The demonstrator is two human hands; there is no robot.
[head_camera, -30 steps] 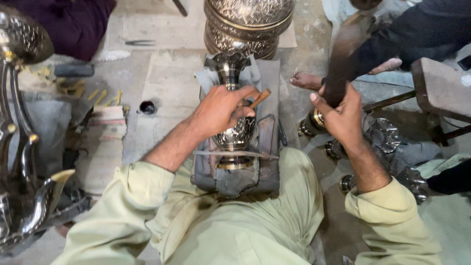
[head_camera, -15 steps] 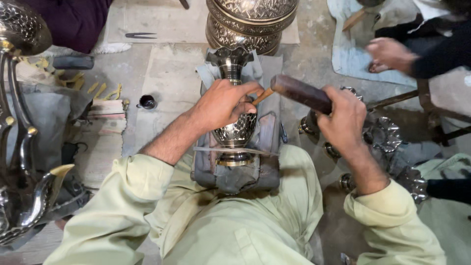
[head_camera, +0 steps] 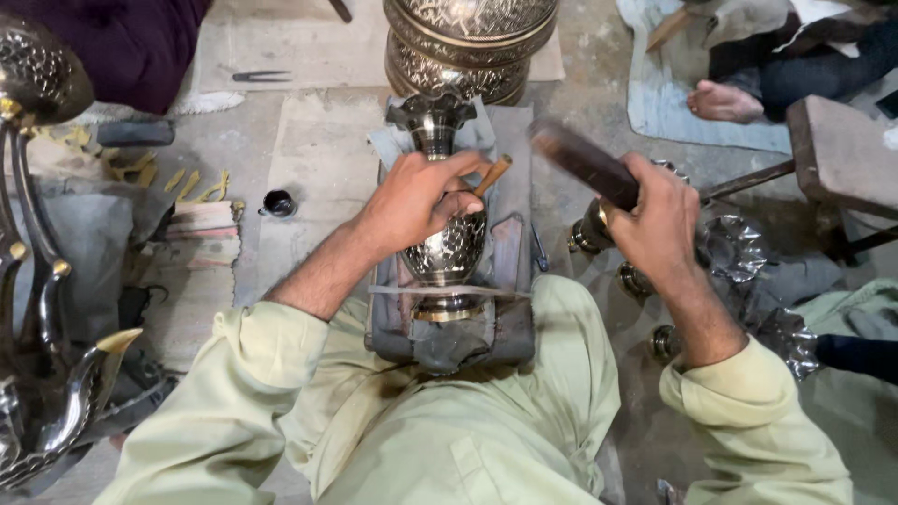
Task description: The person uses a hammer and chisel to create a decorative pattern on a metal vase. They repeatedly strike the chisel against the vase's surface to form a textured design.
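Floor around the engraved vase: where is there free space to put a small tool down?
A bare floor patch lies left of the padded rest, between it, the small dark cup and the stacked pads. The sheet holding the thin tool has room. Right of the rest is crowded with metal pieces under the right hand.

- Large engraved brass vessel (head_camera: pixel 470 42) on the floor (head_camera: pixel 318 159).
- Small black pot (head_camera: pixel 278 203) beside stacked cloth (head_camera: pixel 201 229).
- Tweezers (head_camera: pixel 262 76) on paper.
- A co-worker's bare foot (head_camera: pixel 725 101) on blue cloth (head_camera: pixel 669 103).
- Ornate metal stand (head_camera: pixel 37 281) at left.
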